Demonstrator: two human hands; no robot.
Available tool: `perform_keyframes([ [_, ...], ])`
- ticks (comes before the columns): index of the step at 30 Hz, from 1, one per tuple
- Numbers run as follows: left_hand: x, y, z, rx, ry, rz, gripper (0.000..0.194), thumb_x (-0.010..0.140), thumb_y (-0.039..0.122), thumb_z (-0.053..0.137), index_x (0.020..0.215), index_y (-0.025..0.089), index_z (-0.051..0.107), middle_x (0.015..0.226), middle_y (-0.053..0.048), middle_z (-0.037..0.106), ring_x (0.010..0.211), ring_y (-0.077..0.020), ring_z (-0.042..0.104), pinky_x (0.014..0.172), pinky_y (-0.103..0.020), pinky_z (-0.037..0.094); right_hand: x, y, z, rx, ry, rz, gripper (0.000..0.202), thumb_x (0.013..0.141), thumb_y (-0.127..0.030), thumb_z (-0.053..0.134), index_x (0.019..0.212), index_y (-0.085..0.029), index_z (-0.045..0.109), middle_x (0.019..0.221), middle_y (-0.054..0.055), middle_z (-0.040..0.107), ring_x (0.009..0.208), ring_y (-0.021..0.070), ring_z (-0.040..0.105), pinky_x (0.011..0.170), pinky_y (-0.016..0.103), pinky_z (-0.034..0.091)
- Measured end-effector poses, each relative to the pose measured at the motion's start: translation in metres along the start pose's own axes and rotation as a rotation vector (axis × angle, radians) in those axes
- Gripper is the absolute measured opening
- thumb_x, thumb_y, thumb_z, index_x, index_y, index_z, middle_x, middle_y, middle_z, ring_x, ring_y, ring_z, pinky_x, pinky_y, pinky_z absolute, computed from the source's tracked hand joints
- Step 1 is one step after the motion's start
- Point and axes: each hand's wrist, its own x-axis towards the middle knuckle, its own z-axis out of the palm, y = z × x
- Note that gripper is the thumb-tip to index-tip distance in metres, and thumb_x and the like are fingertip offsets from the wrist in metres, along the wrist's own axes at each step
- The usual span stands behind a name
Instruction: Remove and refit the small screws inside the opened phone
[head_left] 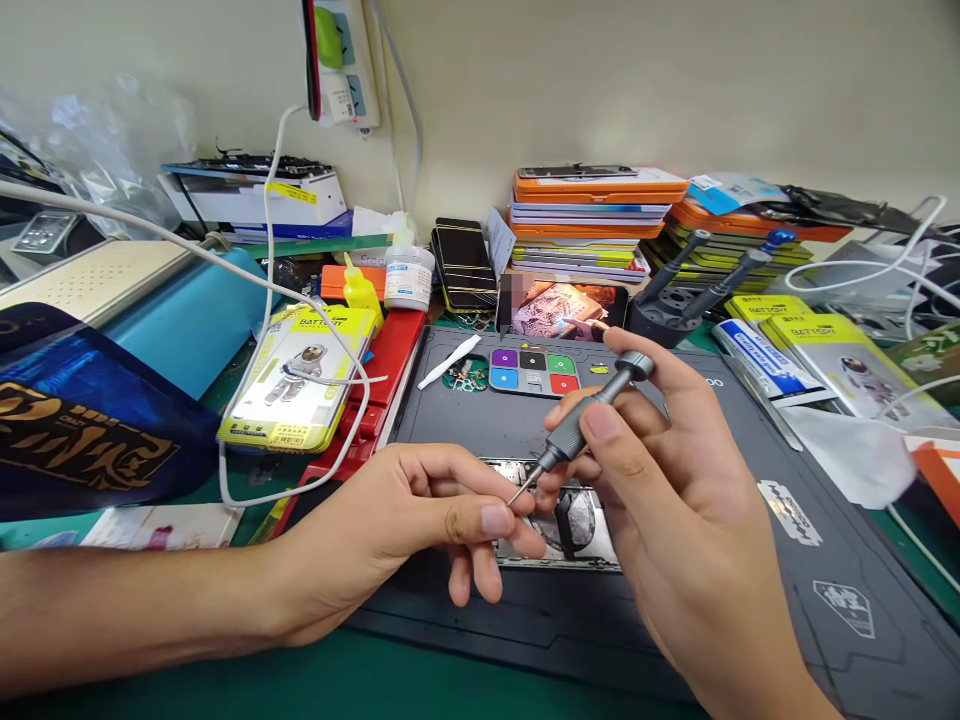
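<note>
My right hand (pixel 675 470) grips a grey metal screwdriver (pixel 574 430), whose shaft slants down to the left. At the tip of the screwdriver, the thumb and fingers of my left hand (pixel 442 520) are pinched together; anything between them is too small to make out. Below and behind both hands an opened phone (pixel 592 535) with bare inner parts lies on the dark grey work mat (pixel 450 425), partly hidden by my fingers.
Beyond the hands are a coloured magnetic tray (pixel 533 361), a white plastic tool (pixel 450 362), and a propped phone (pixel 562 308) with its screen lit. Battery packs (pixel 300 375) and a loose white cable (pixel 300 497) lie left; a black screwdriver stand (pixel 664 320) is back right.
</note>
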Motion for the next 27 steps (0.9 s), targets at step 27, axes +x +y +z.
perform_keyframes([
  [27,0.0005,0.0007,0.0007,-0.006,-0.029,0.001,0.009,0.091,0.025,0.089,0.091,0.016,0.085,0.093,-0.006,0.087,0.064,-0.0080,0.074,0.056,-0.013,0.056,-0.0001,-0.0028,0.0010,-0.086,0.027,-0.042,0.044,0.097,-0.038,0.078,0.137,-0.034,0.059,0.084,-0.003,0.073,0.052,0.0158,0.073,0.050,0.028,0.067],
])
